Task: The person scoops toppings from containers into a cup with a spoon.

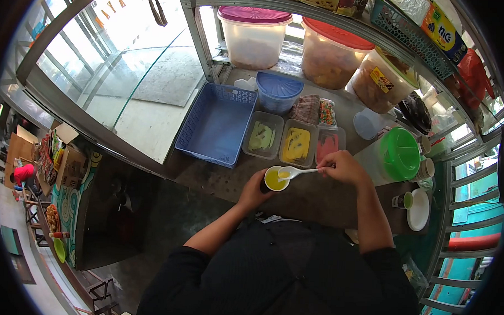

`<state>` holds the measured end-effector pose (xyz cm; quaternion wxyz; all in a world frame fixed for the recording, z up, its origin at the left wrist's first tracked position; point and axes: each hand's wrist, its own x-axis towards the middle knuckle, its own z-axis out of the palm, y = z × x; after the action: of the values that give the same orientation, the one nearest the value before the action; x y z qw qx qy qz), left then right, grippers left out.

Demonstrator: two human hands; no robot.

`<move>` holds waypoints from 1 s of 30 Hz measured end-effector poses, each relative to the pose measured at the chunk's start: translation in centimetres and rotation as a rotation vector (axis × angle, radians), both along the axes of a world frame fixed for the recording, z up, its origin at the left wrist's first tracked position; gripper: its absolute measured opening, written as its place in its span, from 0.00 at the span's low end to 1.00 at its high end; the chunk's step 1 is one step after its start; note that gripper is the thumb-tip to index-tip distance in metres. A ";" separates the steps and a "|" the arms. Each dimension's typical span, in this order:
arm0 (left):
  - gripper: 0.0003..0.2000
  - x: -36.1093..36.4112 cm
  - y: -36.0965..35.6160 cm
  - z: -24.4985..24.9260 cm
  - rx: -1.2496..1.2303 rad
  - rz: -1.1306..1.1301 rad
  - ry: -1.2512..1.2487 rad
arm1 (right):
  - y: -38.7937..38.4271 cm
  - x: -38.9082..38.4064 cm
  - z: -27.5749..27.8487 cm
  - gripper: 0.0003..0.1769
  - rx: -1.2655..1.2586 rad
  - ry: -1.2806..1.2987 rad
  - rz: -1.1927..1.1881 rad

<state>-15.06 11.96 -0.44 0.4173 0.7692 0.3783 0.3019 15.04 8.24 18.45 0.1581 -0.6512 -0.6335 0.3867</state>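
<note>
My left hand point(254, 193) is wrapped round a small cup point(277, 179) with a yellow inside, held just in front of the counter's edge. In my right hand point(340, 167) is the handle of a white spoon point(298, 171), and its bowl sits at the cup's mouth. Past the cup stand three clear plastic tubs: one with pale green contents point(262, 135), one with yellow contents point(297, 143) and one with pink contents point(328, 143). My right hand is closest to the pink tub. What the spoon carries is too small to tell.
Left of the tubs lies a blue plastic basket point(215, 123). Behind them are a blue-lidded container point(279, 92) and large lidded bins point(253, 38). A green-lidded jug point(399, 154), a small cup point(403, 200) and a white plate point(419, 209) stand right. Far left, a person in red point(24, 174) bends over.
</note>
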 end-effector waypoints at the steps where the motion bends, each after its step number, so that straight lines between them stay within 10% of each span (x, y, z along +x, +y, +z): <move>1: 0.39 0.0 0.0 0.0 0.000 0.003 -0.002 | 0.0 0.0 0.0 0.08 -0.001 -0.001 -0.005; 30: 0.39 0.1 0.1 0.0 0.003 0.001 -0.023 | 0.7 0.1 2.5 0.09 -0.025 -0.048 0.039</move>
<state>-14.99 12.02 -0.41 0.4205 0.7660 0.3735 0.3115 15.17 8.97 20.97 0.1271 -0.6498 -0.6449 0.3817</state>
